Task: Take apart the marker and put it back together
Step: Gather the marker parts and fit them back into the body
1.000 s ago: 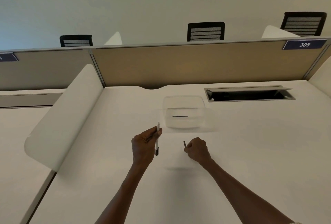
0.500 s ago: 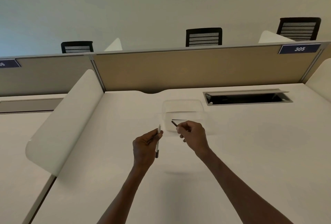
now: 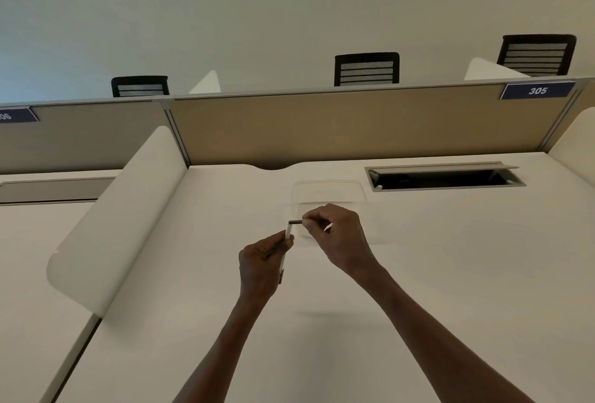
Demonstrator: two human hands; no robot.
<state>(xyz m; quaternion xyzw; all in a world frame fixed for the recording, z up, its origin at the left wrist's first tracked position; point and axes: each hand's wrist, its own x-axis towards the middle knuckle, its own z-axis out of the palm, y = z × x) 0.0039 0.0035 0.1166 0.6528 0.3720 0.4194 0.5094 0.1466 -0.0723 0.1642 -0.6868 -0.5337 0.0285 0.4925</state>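
Note:
My left hand (image 3: pixel 262 265) grips a slim white marker barrel (image 3: pixel 287 234) held nearly upright, its dark lower end showing below the fist. My right hand (image 3: pixel 335 235) pinches a thin dark rod (image 3: pixel 295 222), the marker's inner part, held level with its left tip just above the barrel's top end. A pale sliver shows between the right hand's fingers; what it is cannot be told. Both hands hover above the white desk (image 3: pixel 450 273), in front of a clear plastic tray (image 3: pixel 328 191).
A tan partition (image 3: pixel 322 125) closes the desk's far side, with a label reading 305. An open cable hatch (image 3: pixel 444 177) sits at the back right. A white curved divider (image 3: pixel 116 215) stands on the left. Black chair backs show beyond the partition.
My right hand went from beside the left hand to the tray, took the dark rod out of it, and brought it over to the barrel's top. The left hand stayed nearly still.

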